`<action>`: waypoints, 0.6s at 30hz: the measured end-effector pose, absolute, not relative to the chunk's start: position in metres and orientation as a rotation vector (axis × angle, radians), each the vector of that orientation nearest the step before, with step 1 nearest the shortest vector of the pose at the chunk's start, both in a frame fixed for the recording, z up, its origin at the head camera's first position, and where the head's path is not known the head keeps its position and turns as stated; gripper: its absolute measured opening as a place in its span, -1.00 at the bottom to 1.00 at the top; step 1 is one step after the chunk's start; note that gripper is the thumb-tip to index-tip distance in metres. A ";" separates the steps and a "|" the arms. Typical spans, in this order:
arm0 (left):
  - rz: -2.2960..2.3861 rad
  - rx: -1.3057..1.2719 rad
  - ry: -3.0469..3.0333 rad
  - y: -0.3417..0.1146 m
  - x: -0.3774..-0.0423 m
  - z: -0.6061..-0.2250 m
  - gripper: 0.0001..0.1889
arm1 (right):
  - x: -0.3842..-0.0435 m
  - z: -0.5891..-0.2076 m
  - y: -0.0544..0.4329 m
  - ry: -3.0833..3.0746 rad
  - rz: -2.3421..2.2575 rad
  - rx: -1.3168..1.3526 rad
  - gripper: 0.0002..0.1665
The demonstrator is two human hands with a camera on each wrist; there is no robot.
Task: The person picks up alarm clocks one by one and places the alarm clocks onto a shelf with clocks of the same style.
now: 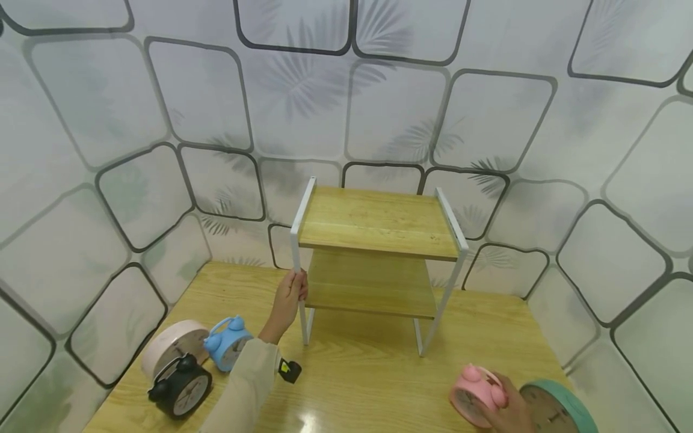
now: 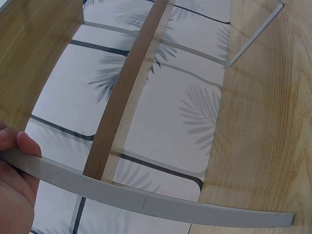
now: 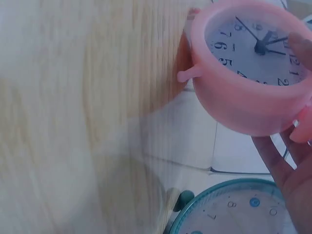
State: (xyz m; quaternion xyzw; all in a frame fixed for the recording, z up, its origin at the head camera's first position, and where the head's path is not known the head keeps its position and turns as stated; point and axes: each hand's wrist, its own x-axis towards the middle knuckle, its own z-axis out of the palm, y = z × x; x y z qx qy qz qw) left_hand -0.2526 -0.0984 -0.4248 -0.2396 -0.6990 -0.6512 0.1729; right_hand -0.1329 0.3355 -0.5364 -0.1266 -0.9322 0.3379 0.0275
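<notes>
A small shelf rack (image 1: 379,219) with two wooden boards and a white metal frame stands at the back of the table. My left hand (image 1: 287,297) grips its left front leg (image 2: 122,197) below the top board, thumb and fingers wrapped round the metal. At the lower right my right hand (image 1: 511,406) holds a pink twin-bell alarm clock (image 1: 476,394), its thumb over the dial in the right wrist view. The clock's small foot (image 3: 189,73) shows, with the body close over the wooden surface. Just right of that hand stands a green round clock (image 1: 565,406).
Left of the left arm stand a blue alarm clock (image 1: 230,349), a black alarm clock (image 1: 184,388) and a pale pink round clock (image 1: 173,343). Patterned walls (image 1: 303,102) enclose the wooden table (image 1: 357,373) at the back and sides.
</notes>
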 end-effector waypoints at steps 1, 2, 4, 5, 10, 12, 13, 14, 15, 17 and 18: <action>-1.851 -0.679 -1.983 -0.098 -0.253 -0.425 -0.71 | -0.133 -0.536 0.335 -2.880 1.008 -0.388 -0.13; -1.857 -0.679 -1.982 -0.099 -0.252 -0.425 -0.71 | -0.134 -0.537 0.335 -2.886 0.989 -0.390 -0.12; -1.869 -0.677 -1.979 -0.099 -0.253 -0.425 -0.71 | -0.135 -0.538 0.333 -2.883 0.970 -0.380 -0.12; -1.874 -0.676 -1.980 -0.099 -0.252 -0.425 -0.71 | -0.136 -0.538 0.333 -2.881 0.959 -0.384 -0.12; -1.881 -0.686 -1.973 -0.099 -0.252 -0.425 -0.71 | -0.136 -0.544 0.326 -2.783 0.920 -0.368 -0.15; -1.879 -0.687 -1.970 -0.098 -0.252 -0.425 -0.71 | -0.135 -0.547 0.325 -2.727 0.902 -0.333 -0.11; -1.876 -0.688 -1.970 -0.098 -0.253 -0.425 -0.71 | -0.135 -0.549 0.326 -2.702 0.918 -0.314 -0.07; -1.872 -0.688 -1.970 -0.098 -0.253 -0.425 -0.71 | -0.135 -0.550 0.327 -2.695 0.950 -0.311 0.00; -1.868 -0.688 -1.970 -0.098 -0.253 -0.425 -0.71 | -0.135 -0.551 0.329 -2.691 1.007 -0.310 0.06; -1.867 -0.684 -1.976 -0.098 -0.252 -0.425 -0.71 | -0.135 -0.553 0.332 -2.730 1.135 -0.381 0.17; -1.868 -0.682 -1.978 -0.098 -0.252 -0.425 -0.71 | -0.135 -0.553 0.334 -2.754 1.195 -0.426 0.21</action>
